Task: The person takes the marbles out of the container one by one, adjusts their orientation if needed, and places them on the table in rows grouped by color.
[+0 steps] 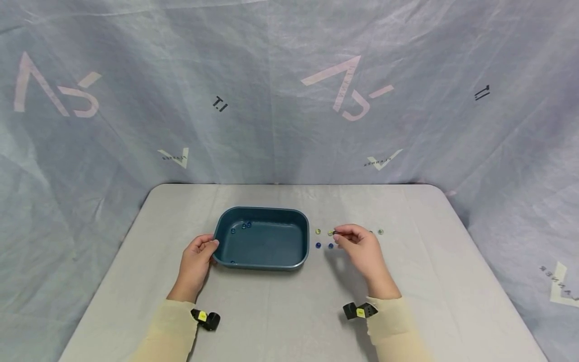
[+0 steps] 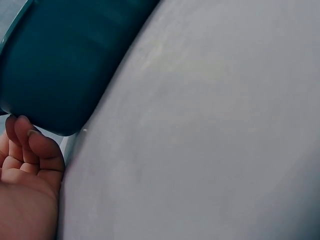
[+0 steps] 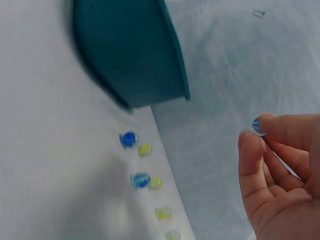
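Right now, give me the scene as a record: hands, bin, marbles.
left hand: grips bin, left end
right hand: pinches blue marble, right of bin
bin: upright on table
bin marbles: several, toward left end
loose blue marbles: two visible
loose yellowish marbles: four visible, right of bin

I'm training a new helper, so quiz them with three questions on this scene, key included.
1. Which hand pinches a marble?
2. True or false: the tray has nothing in it.
3. In the head view, the marbles outside the tray lie: A, to its left; B, to its right; C, behind it.

Key: 1. The right hand. 2. False; some marbles inside the tray are visible. 3. B.
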A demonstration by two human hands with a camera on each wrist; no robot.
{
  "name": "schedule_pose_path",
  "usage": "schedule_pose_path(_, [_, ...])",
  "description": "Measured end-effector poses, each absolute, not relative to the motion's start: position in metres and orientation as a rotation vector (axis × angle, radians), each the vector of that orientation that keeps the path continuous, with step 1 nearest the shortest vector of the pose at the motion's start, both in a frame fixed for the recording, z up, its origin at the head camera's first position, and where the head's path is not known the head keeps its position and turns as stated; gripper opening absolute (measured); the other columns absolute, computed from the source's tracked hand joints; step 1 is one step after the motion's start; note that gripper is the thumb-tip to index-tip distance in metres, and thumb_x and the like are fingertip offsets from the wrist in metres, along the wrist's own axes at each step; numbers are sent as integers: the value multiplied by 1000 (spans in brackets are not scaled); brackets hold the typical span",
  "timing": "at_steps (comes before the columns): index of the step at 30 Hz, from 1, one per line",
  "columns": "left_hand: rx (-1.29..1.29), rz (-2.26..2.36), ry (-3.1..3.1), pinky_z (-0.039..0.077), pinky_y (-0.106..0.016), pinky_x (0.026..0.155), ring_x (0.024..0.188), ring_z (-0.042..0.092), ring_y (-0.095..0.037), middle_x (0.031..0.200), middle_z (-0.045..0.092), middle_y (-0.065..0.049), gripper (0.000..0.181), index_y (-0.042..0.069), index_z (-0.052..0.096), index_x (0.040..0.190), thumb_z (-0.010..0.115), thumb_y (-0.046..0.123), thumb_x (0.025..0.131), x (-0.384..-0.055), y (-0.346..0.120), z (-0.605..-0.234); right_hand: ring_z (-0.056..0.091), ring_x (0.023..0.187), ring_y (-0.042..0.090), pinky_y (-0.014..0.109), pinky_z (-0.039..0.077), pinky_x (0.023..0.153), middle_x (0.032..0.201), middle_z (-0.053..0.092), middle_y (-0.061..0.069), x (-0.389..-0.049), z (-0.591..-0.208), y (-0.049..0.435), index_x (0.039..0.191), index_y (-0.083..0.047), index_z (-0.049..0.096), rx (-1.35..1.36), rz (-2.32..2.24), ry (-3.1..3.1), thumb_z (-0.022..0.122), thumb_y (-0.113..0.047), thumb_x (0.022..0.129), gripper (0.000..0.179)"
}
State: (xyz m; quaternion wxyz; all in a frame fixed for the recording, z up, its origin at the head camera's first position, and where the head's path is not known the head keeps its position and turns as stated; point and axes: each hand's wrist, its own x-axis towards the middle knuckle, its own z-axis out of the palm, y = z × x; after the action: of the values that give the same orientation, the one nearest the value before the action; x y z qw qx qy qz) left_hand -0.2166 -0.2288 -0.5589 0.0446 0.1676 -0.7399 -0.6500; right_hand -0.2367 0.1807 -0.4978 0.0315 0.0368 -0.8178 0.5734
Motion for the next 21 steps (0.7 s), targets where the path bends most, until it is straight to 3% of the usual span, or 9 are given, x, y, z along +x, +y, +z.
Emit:
schedule_pose_path(7, [527, -1996, -2273, 51, -23, 72, 82, 58, -14, 105, 65, -16, 35, -1, 60, 130, 63, 22, 104, -219, -231, -562, 70, 82, 20, 38, 59, 76, 99, 74, 12, -237, -500, 196, 111, -2, 75, 46, 1745, -2510, 73, -9, 96, 17])
schedule_pose_path(14, [521, -1992, -2263, 51, -23, 71, 81, 58, -13, 105, 66, -15, 35, 1, 61, 129, 64, 24, 104, -219, -231, -563, 69, 81, 17, 41, 59, 76, 99, 73, 13, -239, -504, 203, 113, 1, 73, 40, 1715, -2532, 72, -7, 96, 19])
schedule_pose_path(21, [490, -1979, -2246, 51, -23, 71, 82, 58, -14, 104, 66, -17, 33, -1, 61, 127, 64, 22, 103, -216, -227, -560, 67, 79, 13, 25, 55, 69, 97, 72, 13, -244, -522, 206, 110, 1, 74, -30, 1707, -2567, 73, -5, 95, 17])
